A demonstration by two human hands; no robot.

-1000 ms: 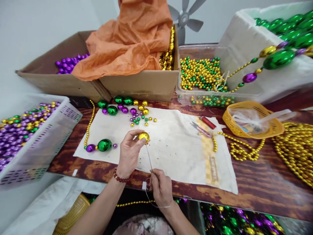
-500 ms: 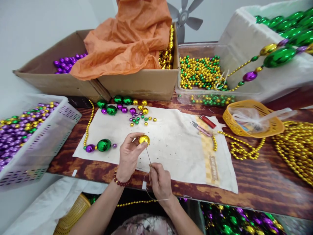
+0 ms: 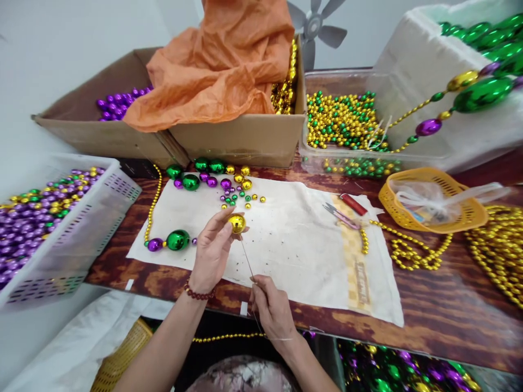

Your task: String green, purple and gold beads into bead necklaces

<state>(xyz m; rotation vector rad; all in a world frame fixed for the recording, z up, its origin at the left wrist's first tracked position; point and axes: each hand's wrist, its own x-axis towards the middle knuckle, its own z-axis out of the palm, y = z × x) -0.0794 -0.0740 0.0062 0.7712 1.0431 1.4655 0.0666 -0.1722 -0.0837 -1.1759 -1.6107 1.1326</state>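
Note:
My left hand (image 3: 212, 253) holds a large shiny gold bead (image 3: 237, 223) between thumb and fingers, above the white cloth (image 3: 281, 256). Lower down, my right hand (image 3: 273, 307) pinches a long thin needle (image 3: 247, 257) that slants up to the bead's underside; whether its tip is inside the bead I cannot tell. A fine thread trails below the right hand. Left of my hands lies a strand with a purple bead (image 3: 155, 244), a large green bead (image 3: 177, 239) and a string of small gold beads (image 3: 154, 204). Loose green, purple and gold beads (image 3: 239, 178) are grouped at the cloth's far edge.
Thread snips (image 3: 342, 215) and a red-handled tool (image 3: 353, 204) lie on the cloth's right. Beyond stand a yellow basket (image 3: 402, 215), a clear bin (image 3: 327, 155), a cardboard box (image 3: 241, 139) and a white foam box (image 3: 402, 103). A white crate (image 3: 81, 239) stands left.
My left hand has turned the gold bead a little, and its thumb has moved off the bead's front. The right hand still pinches the needle. The whole view has shifted slightly.

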